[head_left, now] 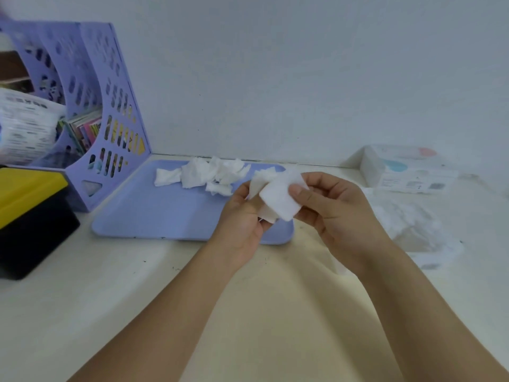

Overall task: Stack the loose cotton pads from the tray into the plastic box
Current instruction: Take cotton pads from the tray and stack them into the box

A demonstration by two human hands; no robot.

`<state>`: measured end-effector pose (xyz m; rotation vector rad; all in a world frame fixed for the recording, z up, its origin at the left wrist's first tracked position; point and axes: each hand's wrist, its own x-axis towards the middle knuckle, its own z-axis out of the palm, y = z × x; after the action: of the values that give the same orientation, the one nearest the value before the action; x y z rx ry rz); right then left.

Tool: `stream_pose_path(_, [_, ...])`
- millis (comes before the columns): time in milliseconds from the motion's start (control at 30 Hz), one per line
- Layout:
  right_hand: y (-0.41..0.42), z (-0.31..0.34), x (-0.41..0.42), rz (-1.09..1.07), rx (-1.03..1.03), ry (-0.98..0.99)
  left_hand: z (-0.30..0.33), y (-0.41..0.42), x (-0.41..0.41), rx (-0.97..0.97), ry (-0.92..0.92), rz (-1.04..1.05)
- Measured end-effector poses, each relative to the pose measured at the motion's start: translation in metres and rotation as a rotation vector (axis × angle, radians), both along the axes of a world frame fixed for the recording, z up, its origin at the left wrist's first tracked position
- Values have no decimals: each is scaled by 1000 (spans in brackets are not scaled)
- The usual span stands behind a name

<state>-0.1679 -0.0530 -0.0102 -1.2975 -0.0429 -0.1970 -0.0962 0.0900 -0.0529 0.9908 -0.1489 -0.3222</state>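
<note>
One plain pale wall [303, 78] filled the upper half of the view, meeting a cream tabletop [110, 299] that showed small dark specks. Far left against the wall stood a lilac perforated file rack [110, 106] with booklets and a white printed packet inside. In front of it sat a black box with a yellow lid [30, 210]. A lilac tray [165, 213] lay flat on the table just beside the rack, long side along the wall. Far right at the wall was a white carton [407, 172] with pink and blue marks, print too blurred to read. Nearer on that side sat a clear plastic box [413, 227], hazy, contents unclear. Loose cotton pads [209, 175] were heaped at the tray's back edge. Both bare forearms reached in from below. Left hand [242, 221] and right hand [330, 205] met over the tray's right end, each pinching a small bunch of held pads [278, 199], right thumb pressed on the top one.
</note>
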Motion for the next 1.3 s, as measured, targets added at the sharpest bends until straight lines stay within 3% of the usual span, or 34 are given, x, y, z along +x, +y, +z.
stream_pose_path(233, [-4, -7, 5, -231, -481, -38, 4, -6, -13, -29, 96, -87])
stream_pose_path(333, [-6, -8, 5, -270, -561, -42, 4, -9, -15, -80, 140, -101])
stream_pose_path(700, [-5, -5, 2, -247, -245, 11, 5, -11, -24, -131, 47, -180])
stream_pose_path(1300, [-13, -6, 4, -218, -170, 78, 9, -12, -30, -127, -2, -209])
